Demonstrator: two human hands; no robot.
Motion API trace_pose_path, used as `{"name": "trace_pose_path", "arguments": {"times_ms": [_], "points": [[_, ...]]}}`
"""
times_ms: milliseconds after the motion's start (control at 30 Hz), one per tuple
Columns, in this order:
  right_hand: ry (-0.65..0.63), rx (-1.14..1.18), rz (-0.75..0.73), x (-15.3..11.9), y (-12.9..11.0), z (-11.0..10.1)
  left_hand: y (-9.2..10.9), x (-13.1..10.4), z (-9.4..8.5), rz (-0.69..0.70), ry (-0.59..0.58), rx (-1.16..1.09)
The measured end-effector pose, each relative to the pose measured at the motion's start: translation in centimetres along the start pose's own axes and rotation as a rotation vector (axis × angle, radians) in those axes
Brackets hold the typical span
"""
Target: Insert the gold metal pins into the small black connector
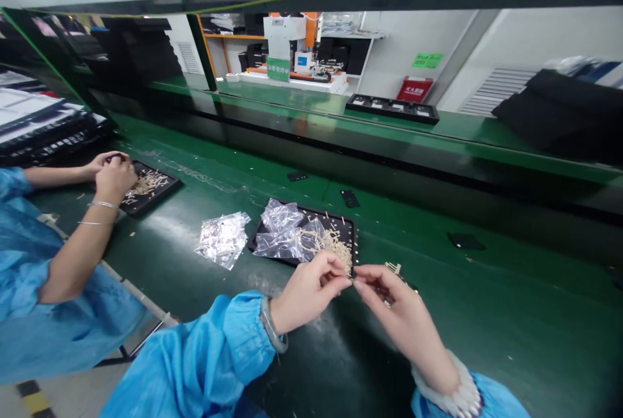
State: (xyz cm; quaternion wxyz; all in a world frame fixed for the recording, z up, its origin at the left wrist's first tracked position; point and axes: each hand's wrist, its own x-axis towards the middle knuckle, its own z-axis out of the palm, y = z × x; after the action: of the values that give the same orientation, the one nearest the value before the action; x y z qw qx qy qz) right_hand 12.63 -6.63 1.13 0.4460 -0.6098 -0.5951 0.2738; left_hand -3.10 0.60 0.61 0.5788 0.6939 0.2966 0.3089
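My left hand [309, 293] is closed in a pinch, its fingertips almost meeting those of my right hand [396, 311], which is pinched too. Whatever lies between the fingertips is too small to make out. Just beyond them is a black tray [348, 226] with a heap of small beige pieces [342, 250] at its right side. Crumpled clear plastic bags [281, 217] fill the tray's left part. Several beige strips [393, 268] show behind my right hand, which partly hides them and a dark item beneath.
A filled clear bag [222, 238] lies left of the tray. At far left, a co-worker's hands [114, 174] work over another black tray [168, 187]. Thin black pieces [466, 241] lie scattered on the green table [525, 314]. A raised ledge carries a long black tray [392, 108].
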Motion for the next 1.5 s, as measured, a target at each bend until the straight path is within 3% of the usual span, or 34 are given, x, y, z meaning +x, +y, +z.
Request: {"name": "trace_pose_path", "arguments": {"times_ms": [200,367,567,733,867,1133,1300,1400,1500], "points": [[0.106,0.064,-0.077,1.5,-0.4,1.2,-0.3,0.6,-0.3,-0.106,0.036,-0.259],[0.177,-0.079,-0.143,1.7,-0.4,1.7,-0.1,0.7,-0.3,-0.120,0.072,-0.241],[0.165,-0.225,-0.349,2.3,-1.4,1.9,0.3,0.6,-1.2,0.136,0.165,0.091],[0.081,-0.238,-0.381,2.8,-1.6,1.5,0.0,0.8,-2.2,0.422,0.148,0.352],[0.051,-0.286,-0.400,3.0,-1.6,1.4,-0.2,0.9,-2.5,0.486,0.117,0.474],[0.076,-0.306,-0.348,3.6,-2.0,1.9,0.8,0.8,-2.5,0.326,0.115,0.286],[0.163,-0.355,-0.143,5.1,-0.4,1.0,0.7,1.3,-2.6,-0.012,0.114,-0.041],[0.079,-0.458,-0.067,5.7,0.8,0.9,0.4,1.8,-2.7,-0.131,0.130,-0.181],[0.008,-0.477,-0.090,5.7,1.3,1.3,-0.1,2.1,-2.8,-0.154,0.154,-0.250]]}}
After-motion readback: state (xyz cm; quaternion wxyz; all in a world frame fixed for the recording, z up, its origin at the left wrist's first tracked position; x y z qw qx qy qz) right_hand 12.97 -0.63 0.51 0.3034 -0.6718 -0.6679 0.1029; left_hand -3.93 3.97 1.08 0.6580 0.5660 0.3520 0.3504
